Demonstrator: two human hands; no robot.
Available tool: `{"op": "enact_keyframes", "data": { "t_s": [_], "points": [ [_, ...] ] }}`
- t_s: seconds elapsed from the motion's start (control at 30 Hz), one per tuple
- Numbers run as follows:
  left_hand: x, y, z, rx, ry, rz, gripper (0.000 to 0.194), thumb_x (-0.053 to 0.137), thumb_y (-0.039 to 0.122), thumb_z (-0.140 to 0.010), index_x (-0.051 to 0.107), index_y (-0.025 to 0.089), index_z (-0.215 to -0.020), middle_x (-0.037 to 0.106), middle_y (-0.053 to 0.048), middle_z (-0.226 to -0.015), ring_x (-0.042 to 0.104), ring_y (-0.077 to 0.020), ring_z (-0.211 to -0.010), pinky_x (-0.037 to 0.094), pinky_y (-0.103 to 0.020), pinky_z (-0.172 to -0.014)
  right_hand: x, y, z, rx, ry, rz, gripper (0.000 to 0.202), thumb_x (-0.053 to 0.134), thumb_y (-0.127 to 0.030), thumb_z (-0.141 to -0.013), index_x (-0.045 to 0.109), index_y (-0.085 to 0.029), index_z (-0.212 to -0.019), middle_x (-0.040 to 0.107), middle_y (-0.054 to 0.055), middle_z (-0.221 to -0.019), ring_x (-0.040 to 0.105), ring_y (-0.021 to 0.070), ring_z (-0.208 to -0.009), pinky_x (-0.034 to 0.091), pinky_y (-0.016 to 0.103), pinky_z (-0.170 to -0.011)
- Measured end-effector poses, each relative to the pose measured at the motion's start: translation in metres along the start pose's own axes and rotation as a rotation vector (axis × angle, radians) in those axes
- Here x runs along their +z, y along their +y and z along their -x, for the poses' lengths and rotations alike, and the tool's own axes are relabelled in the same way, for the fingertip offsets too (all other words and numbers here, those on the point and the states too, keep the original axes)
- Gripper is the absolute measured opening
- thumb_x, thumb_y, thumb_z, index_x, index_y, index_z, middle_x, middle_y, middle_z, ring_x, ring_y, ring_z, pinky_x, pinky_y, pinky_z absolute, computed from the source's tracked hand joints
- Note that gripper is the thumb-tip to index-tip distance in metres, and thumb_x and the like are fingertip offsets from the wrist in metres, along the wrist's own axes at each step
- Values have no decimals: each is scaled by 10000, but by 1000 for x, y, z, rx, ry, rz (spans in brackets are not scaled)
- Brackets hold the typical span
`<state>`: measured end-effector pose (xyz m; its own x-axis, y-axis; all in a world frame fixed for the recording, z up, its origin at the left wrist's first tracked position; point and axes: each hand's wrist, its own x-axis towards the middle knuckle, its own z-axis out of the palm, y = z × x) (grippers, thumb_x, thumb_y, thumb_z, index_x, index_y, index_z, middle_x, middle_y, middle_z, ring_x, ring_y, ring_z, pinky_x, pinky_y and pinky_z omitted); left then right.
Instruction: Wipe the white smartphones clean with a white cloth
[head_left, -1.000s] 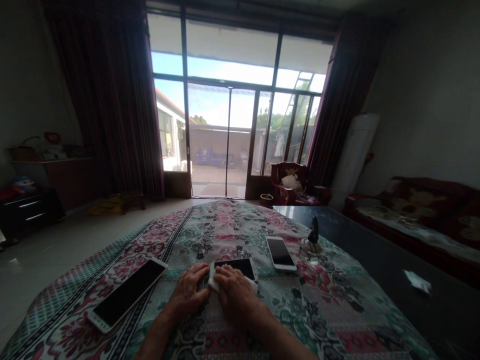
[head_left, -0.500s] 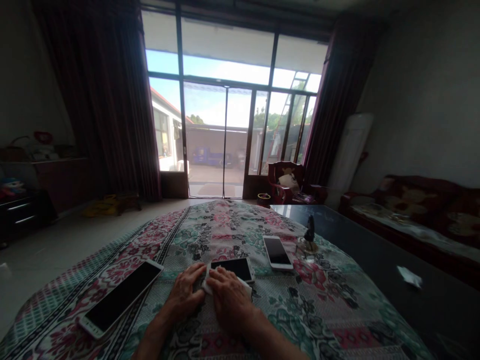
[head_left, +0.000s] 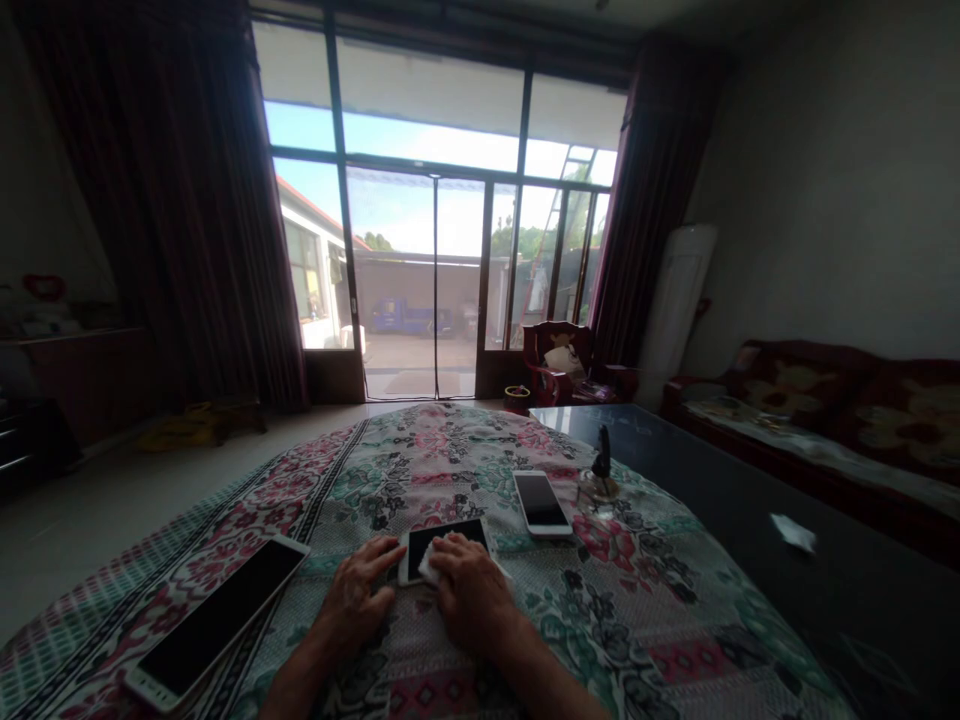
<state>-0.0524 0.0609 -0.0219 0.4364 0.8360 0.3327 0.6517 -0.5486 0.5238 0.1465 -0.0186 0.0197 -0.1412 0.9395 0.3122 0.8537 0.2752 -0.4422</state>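
A small phone with a dark screen (head_left: pixel 442 538) lies on the floral cloth (head_left: pixel 450 460) in front of me. My right hand (head_left: pixel 469 595) presses a white wipe (head_left: pixel 437 561) onto its near end. My left hand (head_left: pixel 356 595) rests flat beside the phone, fingertips touching its left edge. A white-framed phone (head_left: pixel 541 502) lies further right. A large white phone with a black screen (head_left: pixel 214 625) lies at the near left.
A small dark bottle on a glass dish (head_left: pixel 600 470) stands by the white-framed phone. The dark glass table (head_left: pixel 787 580) to the right bears a crumpled white scrap (head_left: pixel 793 532). A sofa (head_left: pixel 840 410), a red chair (head_left: pixel 559 360) and glass doors (head_left: pixel 435 290) lie beyond.
The view has swung right, so everything has slid left in the picture. My hands stay on the phone, and the wipe has shifted slightly across its near end.
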Motion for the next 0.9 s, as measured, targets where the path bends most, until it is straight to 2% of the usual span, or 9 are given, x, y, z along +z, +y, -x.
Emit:
{"op": "enact_keyframes", "data": {
  "t_s": [0.13,0.3,0.37,0.47,0.57,0.67,0.77,0.9],
  "points": [
    [0,-1,-2,-4,-8,-6,611,486,108,-601,671,259,-1163,607,-29,-1311,476,-242,-1289,333,-400,-1116,-10,22,-4,177,77,44,365,462,-121,-819,678,-204,-1101,588,44,-1303,467,208,-1264,299,344,-1091],
    [2,-3,-2,11,12,6,604,483,112,-601,675,240,-1160,611,-50,-1304,487,-249,-1278,348,-402,-1107,-7,31,-4,268,136,119,402,436,-124,-824,643,-200,-1160,555,63,-1340,446,224,-1282,293,377,-1093],
    [3,-4,-3,7,16,2,602,484,117,-600,676,238,-1159,612,-48,-1304,487,-249,-1279,350,-401,-1106,-1,27,-4,249,119,133,435,442,-133,-820,604,-200,-1218,519,67,-1377,405,234,-1315,265,393,-1109],
    [5,-5,-4,-2,9,-11,613,479,119,-589,677,234,-1158,616,-41,-1298,489,-250,-1277,344,-406,-1113,8,15,-3,135,52,106,450,450,-161,-832,563,-201,-1266,488,61,-1406,365,228,-1342,234,380,-1127],
    [6,-8,-5,8,10,-1,607,474,125,-586,685,235,-1144,623,-36,-1290,494,-250,-1274,350,-408,-1111,14,-1,-1,8,-22,58,430,453,-200,-857,541,-218,-1277,470,49,-1422,357,218,-1345,221,367,-1133],
    [5,-10,-5,28,16,25,590,478,138,-588,695,250,-1125,632,-23,-1279,506,-246,-1264,356,-408,-1109,18,-13,1,-57,-38,20,412,451,-213,-871,531,-245,-1273,463,28,-1428,349,204,-1348,217,359,-1134],
    [3,-10,-5,37,21,35,578,487,147,-585,701,260,-1110,643,-14,-1264,518,-247,-1253,363,-407,-1107,17,-13,1,-41,-31,1,390,464,-224,-871,550,-260,-1250,485,19,-1410,378,201,-1331,233,363,-1127],
    [0,-8,-6,38,12,11,583,489,152,-582,700,251,-1117,642,-18,-1266,518,-256,-1253,379,-405,-1097,9,5,-7,72,40,9,347,460,-203,-865,617,-232,-1173,534,40,-1363,417,211,-1304,252,375,-1117]
  ]
}}
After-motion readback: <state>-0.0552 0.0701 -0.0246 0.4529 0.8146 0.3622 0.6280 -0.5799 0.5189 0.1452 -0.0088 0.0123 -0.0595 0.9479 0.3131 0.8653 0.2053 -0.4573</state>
